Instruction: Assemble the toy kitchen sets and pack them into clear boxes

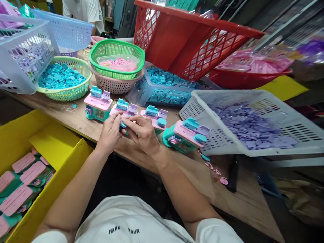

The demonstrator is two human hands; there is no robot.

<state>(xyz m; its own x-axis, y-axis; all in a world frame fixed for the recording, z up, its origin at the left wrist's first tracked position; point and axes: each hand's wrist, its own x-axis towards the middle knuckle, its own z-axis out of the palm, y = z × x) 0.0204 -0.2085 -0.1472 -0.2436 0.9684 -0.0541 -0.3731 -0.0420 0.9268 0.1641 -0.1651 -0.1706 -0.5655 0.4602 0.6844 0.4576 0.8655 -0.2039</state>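
My left hand [110, 132] and my right hand [142, 131] meet over the table's front edge. Between their fingertips is a small blue plastic piece [123, 125], partly covered, with a rounded edge showing. Both hands pinch it. Several small plastic toys with pink tops and teal bodies stand in a row around the hands: a toy at the left [98, 104], another behind the hands [124, 107], one beside my right fingers [155, 116], and a tilted toy at the right [186, 136]. Blue and purple parts sit on their tops; round blue discs show on the two right-hand ones.
A yellow box [63, 168] holding similar toys stands below left. Behind the row are a green basket [116, 44], a blue-parts basket [88, 79] and a large red basket [172, 44]. A white basket [194, 108] of purple parts and a black-handled tool [233, 175] lie right.
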